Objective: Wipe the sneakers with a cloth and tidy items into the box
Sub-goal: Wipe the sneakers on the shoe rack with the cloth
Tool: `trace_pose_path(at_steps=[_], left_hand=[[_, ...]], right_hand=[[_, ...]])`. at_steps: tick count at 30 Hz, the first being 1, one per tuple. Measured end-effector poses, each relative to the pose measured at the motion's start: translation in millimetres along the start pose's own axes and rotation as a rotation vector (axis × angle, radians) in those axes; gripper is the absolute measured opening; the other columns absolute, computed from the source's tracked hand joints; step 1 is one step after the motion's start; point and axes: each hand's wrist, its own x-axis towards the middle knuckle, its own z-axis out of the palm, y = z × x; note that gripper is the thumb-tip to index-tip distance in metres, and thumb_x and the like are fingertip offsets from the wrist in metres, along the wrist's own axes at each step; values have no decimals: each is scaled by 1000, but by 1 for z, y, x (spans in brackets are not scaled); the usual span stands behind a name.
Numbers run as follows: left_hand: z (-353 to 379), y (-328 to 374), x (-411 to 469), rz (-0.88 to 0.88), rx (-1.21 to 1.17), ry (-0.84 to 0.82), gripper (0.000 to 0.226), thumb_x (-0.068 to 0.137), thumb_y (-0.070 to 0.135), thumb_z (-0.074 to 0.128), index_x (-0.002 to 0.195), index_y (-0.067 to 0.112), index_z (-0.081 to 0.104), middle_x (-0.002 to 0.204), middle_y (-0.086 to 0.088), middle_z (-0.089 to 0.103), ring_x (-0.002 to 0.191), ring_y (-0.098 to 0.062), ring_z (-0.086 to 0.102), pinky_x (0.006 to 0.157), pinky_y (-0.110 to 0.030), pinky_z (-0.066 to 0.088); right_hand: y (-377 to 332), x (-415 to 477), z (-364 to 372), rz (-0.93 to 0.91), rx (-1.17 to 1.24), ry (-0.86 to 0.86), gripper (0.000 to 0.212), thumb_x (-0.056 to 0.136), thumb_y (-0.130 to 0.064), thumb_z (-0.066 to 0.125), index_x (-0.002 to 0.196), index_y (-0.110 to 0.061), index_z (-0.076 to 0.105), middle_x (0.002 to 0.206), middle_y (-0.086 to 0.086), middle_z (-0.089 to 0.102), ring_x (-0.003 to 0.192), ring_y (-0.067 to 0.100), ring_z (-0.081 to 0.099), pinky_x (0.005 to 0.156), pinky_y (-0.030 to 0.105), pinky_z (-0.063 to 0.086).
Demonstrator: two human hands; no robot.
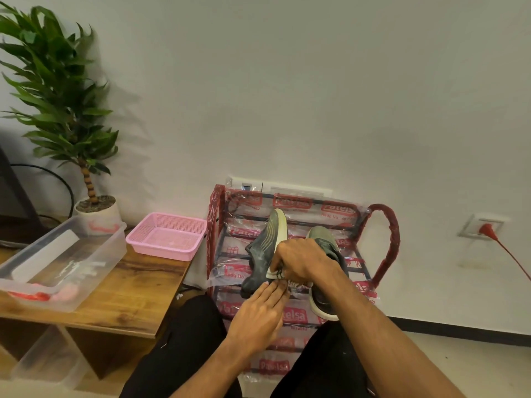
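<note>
Two dark grey-green sneakers with pale soles rest on a plastic-wrapped red shoe rack [385, 225]. The left sneaker [265, 245] is tilted onto its side, its sole facing right. The right sneaker [326, 245] lies sole down beside it. My right hand [301, 262] is closed around a whitish cloth [277, 273] pressed against the left sneaker. My left hand [260, 314] has flat fingers touching that sneaker's heel end and the cloth's lower edge. A clear plastic box [94, 262] stands on the wooden table at the left.
A pink mesh basket [169, 237] sits on the wooden table [138, 288] beside the clear box. A potted plant [94, 208] stands behind them. A red cable [505, 248] runs from a wall socket at the right. Another clear container [48, 366] lies under the table.
</note>
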Motion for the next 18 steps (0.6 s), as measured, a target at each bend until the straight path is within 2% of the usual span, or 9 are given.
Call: trace_pose_path(at_steps=[2,7,11,14,18], left_hand=[[0,-3,-1,13,-5,5,56,75,31,75,127,14,63,131,-4,61,124,-15,55,107,-32,41],[-1,-6,-2,53,-36,-10,54,75,32,74,125,16,63,133,-4,59,125,-15,54,106,-29,41],[-4,-14,-1,63,-52,-22,54,76,31,74,127,18,62,132,-1,60,124,-13,55,106,-29,42],[-5,-14,-1,58,-68,-31,54,78,29,71,129,18,60,132,0,60,124,-13,55,104,-30,44],[-1,-9,-1,50,-40,-49,57,79,29,69,132,12,57,135,-7,58,126,-18,53,104,-33,45]], right_hand=[[-5,-3,2,-33,-57,32,24,88,-27,68,110,-34,73,116,-3,65,106,23,62,80,42,54],[3,-2,11,38,-142,132,26,96,-25,57,120,-22,68,122,3,53,118,27,48,81,44,50],[2,-11,10,-71,-84,50,23,92,-31,63,113,-34,71,122,-1,48,110,23,49,75,41,53],[-1,-16,8,-118,-105,-4,24,91,-32,63,113,-35,71,123,-3,46,107,22,48,75,40,53],[-6,-12,10,-111,-158,66,23,96,-32,58,116,-35,69,125,-1,43,109,23,45,72,38,48]])
